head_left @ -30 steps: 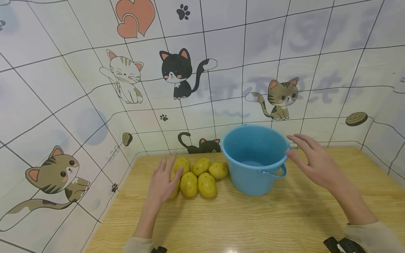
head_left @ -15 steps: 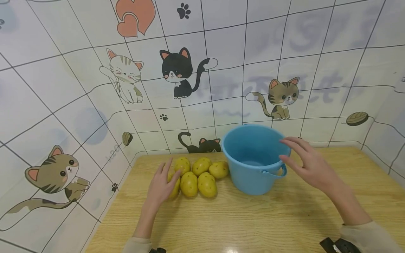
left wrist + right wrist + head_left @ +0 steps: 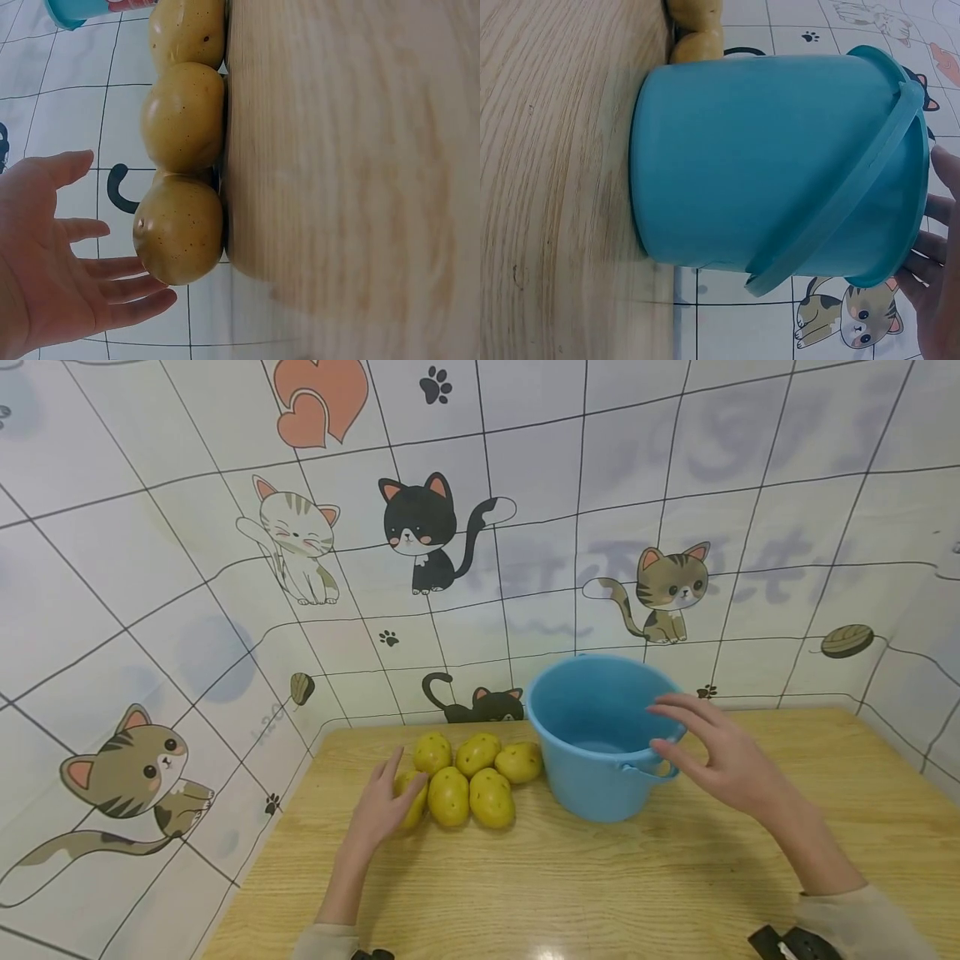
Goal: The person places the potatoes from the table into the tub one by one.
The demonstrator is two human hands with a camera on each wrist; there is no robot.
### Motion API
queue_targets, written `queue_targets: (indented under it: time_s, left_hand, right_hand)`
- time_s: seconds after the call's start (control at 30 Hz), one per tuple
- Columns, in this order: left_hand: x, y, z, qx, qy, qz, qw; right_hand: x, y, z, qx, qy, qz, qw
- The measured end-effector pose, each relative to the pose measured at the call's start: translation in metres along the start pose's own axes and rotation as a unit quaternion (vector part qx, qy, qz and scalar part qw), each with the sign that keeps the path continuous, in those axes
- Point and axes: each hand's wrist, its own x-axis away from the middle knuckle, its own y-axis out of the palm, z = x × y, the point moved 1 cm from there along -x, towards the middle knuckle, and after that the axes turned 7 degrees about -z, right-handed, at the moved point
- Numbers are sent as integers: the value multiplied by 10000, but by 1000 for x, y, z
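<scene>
Six potatoes (image 3: 449, 797): one just beside the spread fingers (image 3: 142, 306) of our left hand (image 3: 378, 806). Blue bucket (image 3: 592, 789): rim (image 3: 917, 202) near the parted fingers of our right hand (image 3: 731, 766).

Faint purple lettering (image 3: 787, 564) on the white, grid-lined wall (image 3: 525, 460) is too blurred to read, as is a cropped red-and-white print (image 3: 129, 4) on the blue bucket (image 3: 600, 785).

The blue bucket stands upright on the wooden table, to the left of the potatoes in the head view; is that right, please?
Not quite: the head view shows the blue bucket to the right of the potatoes; it does stand upright on the wooden table.
</scene>
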Motion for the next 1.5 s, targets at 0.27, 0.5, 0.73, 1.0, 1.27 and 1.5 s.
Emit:
queue_targets:
  time_s: [0.27, 0.5, 0.73, 1.0, 1.27, 1.5]
  left_hand:
    - [-1, 1, -7, 68, -15, -74, 9999]
    - [0, 1, -11, 82, 32, -87, 9999]
    - [1, 1, -14, 162, 21, -109, 9998]
    - [2, 1, -14, 247, -11, -99, 9996]
    - [2, 1, -14, 312, -281, -24, 9991]
    - [2, 1, -14, 474, -566, 140, 9972]
  right_hand:
    - [-1, 4, 0, -37, -593, 276, 9979]
    - [0, 9, 4, -224, -905, 390, 9949]
    - [2, 12, 4, -310, -900, 517, 9941]
    - [3, 12, 4, -412, -819, 548, 9943]
    - [4, 14, 6, -588, -932, 722, 9913]
    - [4, 18, 9, -619, -1060, 868, 9886]
